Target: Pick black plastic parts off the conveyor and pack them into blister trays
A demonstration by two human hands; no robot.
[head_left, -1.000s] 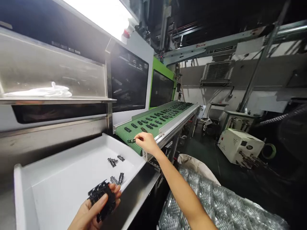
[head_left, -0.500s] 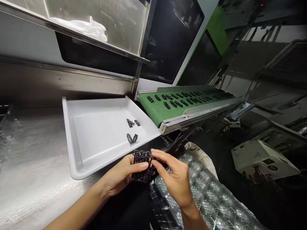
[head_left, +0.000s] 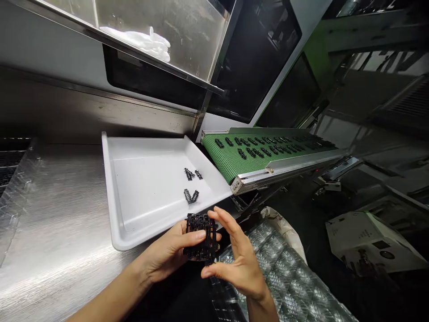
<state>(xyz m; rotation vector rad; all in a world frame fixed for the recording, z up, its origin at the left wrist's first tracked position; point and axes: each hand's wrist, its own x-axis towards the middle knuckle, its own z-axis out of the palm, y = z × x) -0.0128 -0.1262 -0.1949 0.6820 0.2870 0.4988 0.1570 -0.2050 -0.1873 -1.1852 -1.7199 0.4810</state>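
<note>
Gripping a clump of black plastic moulded parts (head_left: 200,237) in the left hand (head_left: 169,255), fingers wrapped across its near side, while the right hand (head_left: 239,264) curves open around the far side — thumb low, forefinger high, spread rather than pinching. The clump sits at the front lip of a white plastic tray (head_left: 150,188) holding a few small black parts (head_left: 190,183), on a brushed-steel desk (head_left: 60,214), near a green conveyor belt (head_left: 231,158) carrying rows of similar pieces
</note>
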